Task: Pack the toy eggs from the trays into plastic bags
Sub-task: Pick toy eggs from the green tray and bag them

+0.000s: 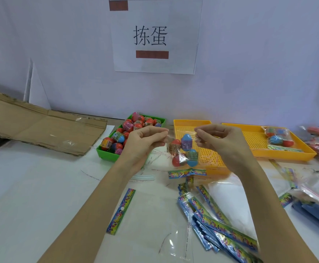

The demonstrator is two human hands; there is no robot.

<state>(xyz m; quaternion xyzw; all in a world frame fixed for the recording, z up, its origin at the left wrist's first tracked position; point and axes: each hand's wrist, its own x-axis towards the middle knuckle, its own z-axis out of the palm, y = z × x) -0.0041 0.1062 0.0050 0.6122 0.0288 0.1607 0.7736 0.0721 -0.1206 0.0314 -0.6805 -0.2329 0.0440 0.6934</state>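
Above white table [31,186], between green tray [105,155] and yellow tray [189,123]: clear bag [183,150] hangs, several toy eggs inside. Left hand [145,141] and right hand [219,139] each pinch bag mouth, fingers curled together on film. Film looks thin, slippery, floppy; eggs seem light, hard, prone to roll. Grip top corners, judged best. Open room near-left; spare bags [221,230] crowd near-right.

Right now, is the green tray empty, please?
No, the green tray is piled with toy eggs.
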